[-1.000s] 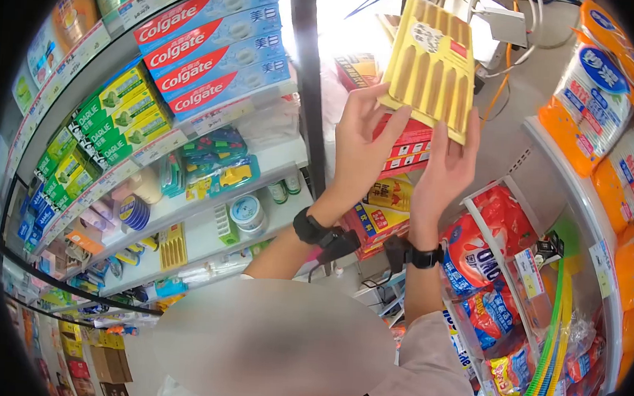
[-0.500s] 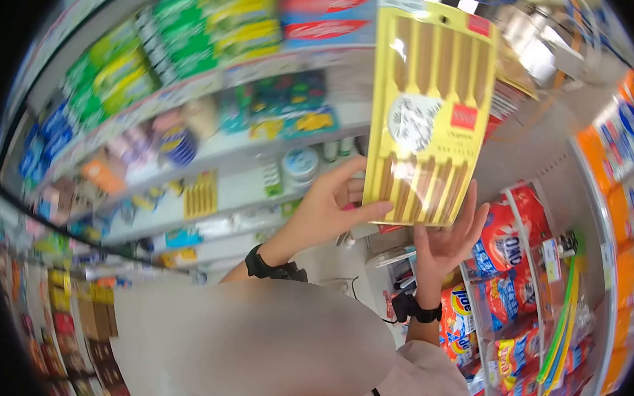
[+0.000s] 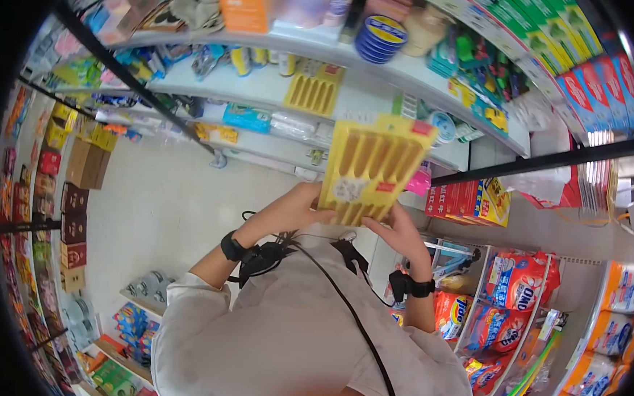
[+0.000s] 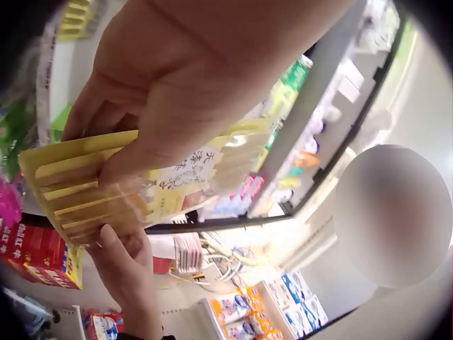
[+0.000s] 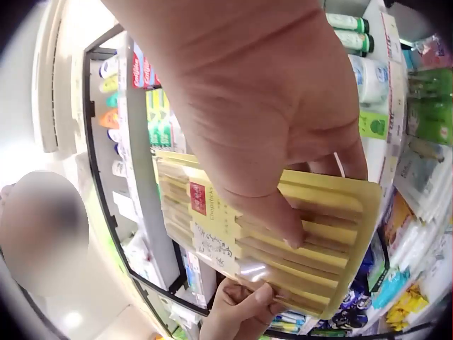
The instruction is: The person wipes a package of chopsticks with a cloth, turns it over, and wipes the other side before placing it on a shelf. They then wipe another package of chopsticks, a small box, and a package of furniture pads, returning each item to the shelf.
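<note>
A yellow pack of chopsticks [image 3: 377, 165], with a clear moulded front and a red label, is held up in front of the shelves by both hands. My left hand [image 3: 296, 210] grips its lower left corner, thumb on the front and fingers behind. At the lower right corner my right hand [image 3: 402, 238] pinches it, thumb also across the front. Close up in the left wrist view, the left thumb presses on the plastic of the pack [image 4: 170, 177]. The right wrist view shows "Chopsticks" printed on the pack [image 5: 283, 234], with the right thumb lying over the sticks.
A similar yellow pack [image 3: 313, 92] lies on the shelf [image 3: 255, 89] ahead, near a stack of blue tins [image 3: 381, 40]. Red drink cartons [image 3: 453, 199] stand behind the right hand. Detergent bags [image 3: 519, 279] fill a rack at the right. Tiled floor [image 3: 150, 195] shows at the left.
The head view has swung left along the shelves. The pack has come down and tilted back. The right hand, spread beneath the pack half a second ago, now pinches its corner.
</note>
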A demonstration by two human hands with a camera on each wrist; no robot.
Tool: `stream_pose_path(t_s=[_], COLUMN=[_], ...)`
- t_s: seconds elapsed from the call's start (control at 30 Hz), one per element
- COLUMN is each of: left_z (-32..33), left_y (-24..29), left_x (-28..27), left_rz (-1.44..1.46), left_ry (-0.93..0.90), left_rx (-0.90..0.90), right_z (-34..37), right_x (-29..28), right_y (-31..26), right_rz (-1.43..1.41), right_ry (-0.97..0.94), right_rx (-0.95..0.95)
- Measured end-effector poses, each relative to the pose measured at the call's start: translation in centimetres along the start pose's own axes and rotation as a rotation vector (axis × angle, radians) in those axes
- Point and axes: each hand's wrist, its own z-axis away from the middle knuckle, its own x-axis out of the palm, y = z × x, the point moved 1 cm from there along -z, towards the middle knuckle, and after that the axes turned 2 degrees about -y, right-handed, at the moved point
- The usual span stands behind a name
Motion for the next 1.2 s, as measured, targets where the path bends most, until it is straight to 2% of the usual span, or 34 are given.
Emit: stream_pose_path(t_s=[0.03,0.07,0.2,0.23,0.33,0.43,0.53,0.67,0.7,0.8,0.83,0.93,1.03,1.1,1.2], left_z=[0.2,0.5,0.3,-0.2,-1.4,-3.2,-5.6,-10.0,-10.4,-12.0,-11.7,-13.0,-12.8,-12.7,-12.8], left_y=[-1.8,-3.4,-6.2,-6.7,-7.5,-7.8,-9.3,-12.1,-11.9,-12.1,-9.8,-13.0,-15.4,-15.7,-16.2], left_x=[-0.5,-1.0,-4.8,-5.8,-6.7,-7.8,-10.4,-12.1,-12.4,-12.7,-12.8,-14.1,-15.3,-15.8,-16.5], left_rz=[0.09,0.178,0.477,0.455,0.497,0.418,0.204,0.06,-0.059,-0.276,-0.394,-0.549,-0.597,-0.44,-0.322], left_ry=[0.054,0.108,0.168,0.143,0.3,0.474,0.59,0.693,0.699,0.738,0.723,0.75,0.896,0.938,0.882], left_rx=[0.02,0.04,-0.122,-0.192,-0.17,-0.031,-0.117,-0.061,-0.052,0.04,0.068,0.151,0.033,-0.009,0.004], right_z=[-1.1,-2.1,-6.7,-7.6,-11.2,-14.0,-17.6,-22.2,-23.2,-25.8,-27.0,-29.9,-31.3,-32.1,-31.4], right_x=[1.2,1.8,3.7,3.8,3.7,3.3,2.3,0.8,0.6,0.2,0.2,0.1,0.1,0.0,-0.2], right_y=[-0.1,0.3,0.1,-0.2,0.1,-1.0,1.0,3.0,3.1,3.4,4.3,6.6,8.3,10.6,6.6], right_rz=[-0.165,-0.183,-0.302,-0.34,-0.3,-0.261,-0.307,-0.31,-0.304,-0.347,-0.306,-0.161,-0.005,0.086,0.254], right_ry=[0.002,-0.002,0.015,0.03,0.034,0.05,0.098,0.235,0.255,0.2,0.184,0.144,0.136,0.156,0.105], right_rx=[0.036,0.082,0.171,0.177,0.171,0.083,0.065,0.051,0.055,0.025,-0.008,-0.06,-0.083,-0.143,-0.094])
